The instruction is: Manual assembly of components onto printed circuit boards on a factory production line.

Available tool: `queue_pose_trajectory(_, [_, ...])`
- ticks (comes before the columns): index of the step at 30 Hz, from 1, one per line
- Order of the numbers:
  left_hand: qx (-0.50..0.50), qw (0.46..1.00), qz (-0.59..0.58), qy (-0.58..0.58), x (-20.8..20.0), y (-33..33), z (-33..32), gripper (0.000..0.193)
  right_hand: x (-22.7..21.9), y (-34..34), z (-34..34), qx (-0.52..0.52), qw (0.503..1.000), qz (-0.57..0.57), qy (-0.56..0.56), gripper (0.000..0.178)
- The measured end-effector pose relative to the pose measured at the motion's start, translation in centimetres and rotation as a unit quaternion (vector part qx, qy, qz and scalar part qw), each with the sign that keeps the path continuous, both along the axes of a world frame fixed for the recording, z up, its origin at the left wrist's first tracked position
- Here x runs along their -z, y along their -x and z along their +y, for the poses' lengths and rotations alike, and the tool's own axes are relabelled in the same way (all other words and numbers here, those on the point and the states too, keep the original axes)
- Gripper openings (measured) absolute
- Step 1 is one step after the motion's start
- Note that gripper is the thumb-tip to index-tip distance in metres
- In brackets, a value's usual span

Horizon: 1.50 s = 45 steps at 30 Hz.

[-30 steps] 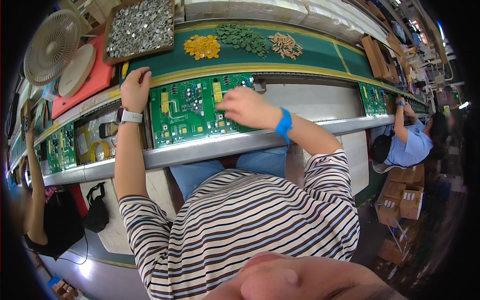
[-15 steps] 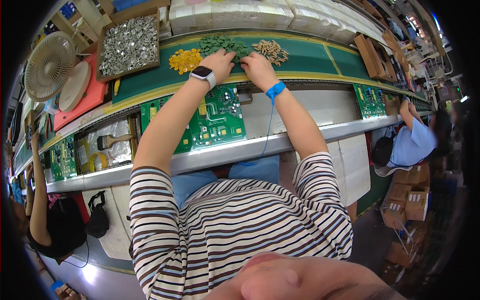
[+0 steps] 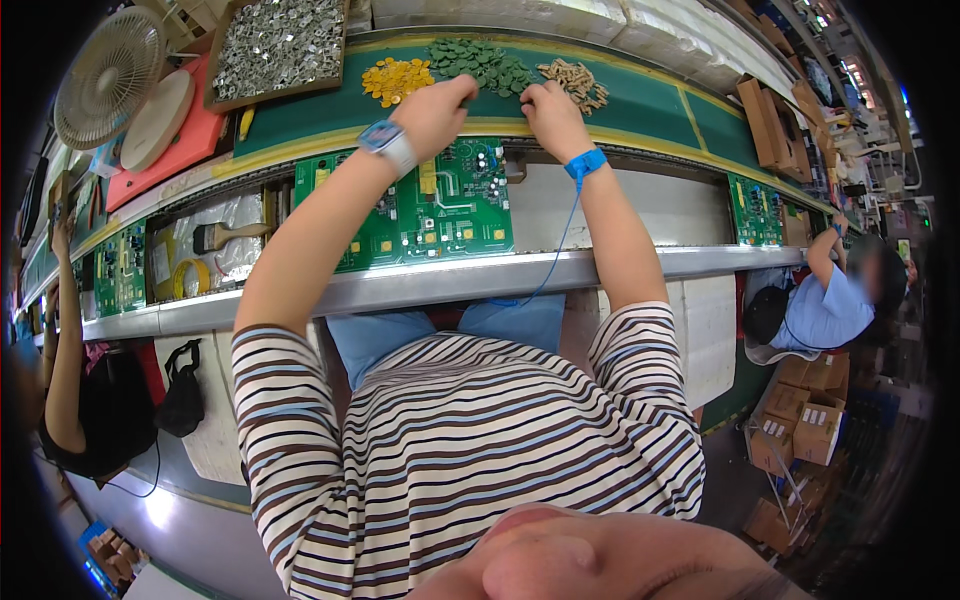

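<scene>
My left hand [image 3: 438,112], with a watch on its wrist, is held above the conveyor's near edge, just in front of a pile of green disc-shaped parts [image 3: 482,64]. Its thumb and fingers are pinched together; what they hold is too small to make out. My right hand [image 3: 556,117], wearing a blue wrist strap [image 3: 585,162], is pinched too, close to a heap of small beige cylindrical parts [image 3: 575,84]. Its fingertips hide whatever is between them. Yellow small parts [image 3: 397,82] lie left of the green pile. Below my left hand sits a green circuit board [image 3: 470,215].
An open box of small metal parts [image 3: 280,50] stands at the far left, near a white fan [image 3: 110,80]. A brush [image 3: 230,235] lies left of the board. Another circuit board [image 3: 757,210] is on the right. Co-workers sit on both sides. A metal rail [image 3: 400,284] runs in front of me.
Both hands have drawn back from the green pile and moved a little apart. Their fingers, earlier down among the green parts, are now pinched above the near edge. The whole view has shifted slightly.
</scene>
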<state>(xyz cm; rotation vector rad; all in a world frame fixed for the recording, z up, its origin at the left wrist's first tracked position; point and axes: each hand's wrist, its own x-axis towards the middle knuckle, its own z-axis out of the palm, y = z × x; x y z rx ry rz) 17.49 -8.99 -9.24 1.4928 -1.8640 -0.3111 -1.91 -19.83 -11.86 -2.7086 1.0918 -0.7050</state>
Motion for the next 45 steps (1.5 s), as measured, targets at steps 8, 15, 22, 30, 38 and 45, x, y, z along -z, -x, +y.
queue_pose_trajectory(8, [-0.103, 0.989, 0.080, -0.072, 0.0, -7.5, 14.6, 0.018, -0.2, 0.5, -0.6, 0.019, 1.000, -0.019, -0.004, 0.010])
queue_pose_trajectory(15, [-0.143, 0.986, -0.017, -0.086, 2.1, -9.3, 19.4, 0.016, -4.7, -0.6, 3.8, -0.029, 0.989, -0.077, -0.121, 0.020])
queue_pose_trajectory(22, [-0.120, 0.989, -0.060, -0.058, 2.0, -8.9, 19.3, 0.012, -4.4, -1.8, 10.5, -0.146, 0.933, -0.162, -0.285, 0.018])
queue_pose_trajectory(30, [-0.100, 0.989, -0.103, -0.038, 2.3, -8.9, 19.0, 0.011, -4.5, -2.2, 12.7, -0.154, 0.955, -0.009, -0.252, 0.020])
queue_pose_trajectory(38, [-0.060, 0.984, -0.164, -0.044, 2.3, -9.0, 18.9, 0.009, -3.1, -2.4, 13.3, -0.203, 0.961, 0.028, -0.186, 0.019])
queue_pose_trajectory(45, [-0.054, 0.983, -0.170, -0.052, 1.9, -8.5, 19.2, 0.013, -2.3, -2.7, 13.7, -0.209, 0.962, 0.030, -0.174, 0.017])
